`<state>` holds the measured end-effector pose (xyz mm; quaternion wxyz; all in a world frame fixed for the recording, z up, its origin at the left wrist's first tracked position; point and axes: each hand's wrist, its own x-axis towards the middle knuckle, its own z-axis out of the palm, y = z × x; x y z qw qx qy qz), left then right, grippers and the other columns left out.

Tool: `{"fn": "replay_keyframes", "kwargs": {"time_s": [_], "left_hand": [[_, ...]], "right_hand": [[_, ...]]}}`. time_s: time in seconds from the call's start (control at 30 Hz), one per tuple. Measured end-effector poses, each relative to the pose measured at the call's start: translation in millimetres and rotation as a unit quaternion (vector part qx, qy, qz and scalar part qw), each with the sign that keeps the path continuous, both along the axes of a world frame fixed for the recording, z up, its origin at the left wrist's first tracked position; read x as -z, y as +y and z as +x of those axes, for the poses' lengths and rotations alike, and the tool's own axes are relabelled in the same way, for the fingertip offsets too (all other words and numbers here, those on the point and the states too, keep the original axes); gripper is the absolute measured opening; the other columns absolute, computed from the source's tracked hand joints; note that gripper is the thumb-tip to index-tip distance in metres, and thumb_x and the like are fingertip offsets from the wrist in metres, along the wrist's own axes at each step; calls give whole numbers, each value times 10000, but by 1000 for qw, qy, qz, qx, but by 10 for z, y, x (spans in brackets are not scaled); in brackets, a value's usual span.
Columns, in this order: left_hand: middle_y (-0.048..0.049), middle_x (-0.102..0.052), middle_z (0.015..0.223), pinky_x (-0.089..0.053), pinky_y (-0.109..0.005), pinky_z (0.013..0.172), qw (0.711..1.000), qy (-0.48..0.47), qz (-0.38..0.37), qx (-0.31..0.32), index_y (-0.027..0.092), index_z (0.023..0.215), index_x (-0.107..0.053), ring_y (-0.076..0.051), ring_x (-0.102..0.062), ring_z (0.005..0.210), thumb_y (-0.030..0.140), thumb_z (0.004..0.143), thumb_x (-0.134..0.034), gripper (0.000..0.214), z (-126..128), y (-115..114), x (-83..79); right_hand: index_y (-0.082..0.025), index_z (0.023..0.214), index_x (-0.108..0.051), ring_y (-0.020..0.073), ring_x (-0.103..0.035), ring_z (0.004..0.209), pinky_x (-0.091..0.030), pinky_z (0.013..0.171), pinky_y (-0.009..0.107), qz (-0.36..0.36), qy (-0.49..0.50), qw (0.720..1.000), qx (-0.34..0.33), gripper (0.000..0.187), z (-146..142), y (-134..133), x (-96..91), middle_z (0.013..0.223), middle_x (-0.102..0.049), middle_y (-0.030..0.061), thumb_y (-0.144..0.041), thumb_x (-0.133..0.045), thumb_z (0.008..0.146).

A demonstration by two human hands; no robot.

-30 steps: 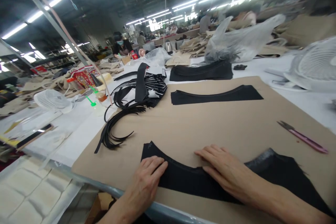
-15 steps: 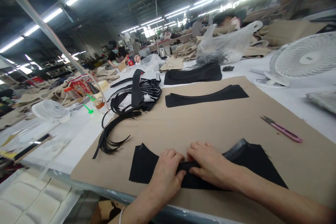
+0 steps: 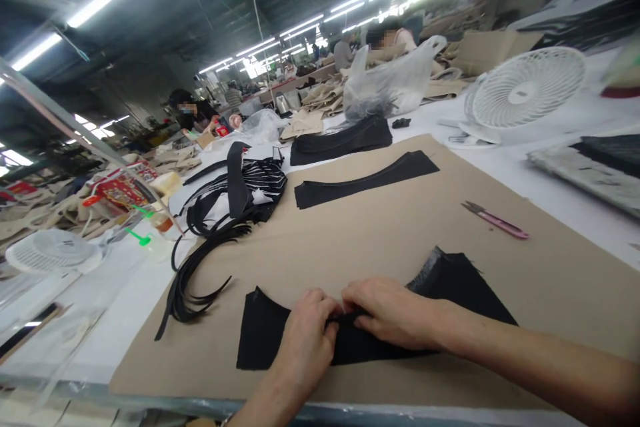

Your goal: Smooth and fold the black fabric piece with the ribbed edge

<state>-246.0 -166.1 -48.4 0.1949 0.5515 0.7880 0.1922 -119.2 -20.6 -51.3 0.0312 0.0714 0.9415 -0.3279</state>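
A black curved panel [image 3: 465,287], which looks like fabric or leather, lies flat on the brown board in front of me. Its curved upper edge is folded over, and a greyish strip shows along the fold at the right. My left hand [image 3: 307,328] pinches this edge near the middle, thumb against fingers. Close beside it, my right hand [image 3: 383,307] pinches the same edge, its fingertips partly hidden. Beyond them lies another black curved panel [image 3: 367,179]. Pink-handled thread snips [image 3: 500,221] rest to the right on the board.
Thin black strips [image 3: 187,280] lie in a curved bundle at the board's left. Behind them are striped black pieces [image 3: 265,180]. Stacked black panels [image 3: 343,140], a plastic bag [image 3: 395,80] and a white fan [image 3: 527,90] stand farther back. A co-worker [image 3: 193,113] is at the far left.
The view has turned a little to the right, so things appear shifted left. Both hands stay pinched on the panel's curved edge and have come slightly closer together.
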Motion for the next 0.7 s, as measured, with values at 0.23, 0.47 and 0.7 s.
{"fn": "replay_keyframes", "kwargs": {"time_s": [0.23,0.47,0.7], "left_hand": [[-21,-587,927,-431,-352,852,998,31,37,36,235,1008,-665,-195,-511,943,-27,789,-426,416,62,-50,90],[-33,-597,911,-477,-330,791,996,40,64,48,241,1061,-665,-187,-544,885,11,860,-396,407,69,-111,154],[-43,-620,907,-505,-313,758,992,79,74,65,213,993,-668,-188,-579,863,61,891,-402,323,58,-147,198]], "right_hand": [[-190,868,-570,180,-560,844,-407,729,281,30,86,996,-1,134,101,-40,149,892,-585,29,-88,-523,796],[-182,925,-594,172,-538,896,-430,803,281,2,126,992,-19,193,179,-29,220,914,-568,41,-56,-459,868],[-186,904,-593,167,-547,886,-428,798,272,-21,120,993,-9,166,153,7,239,906,-571,26,-51,-538,823]]}}
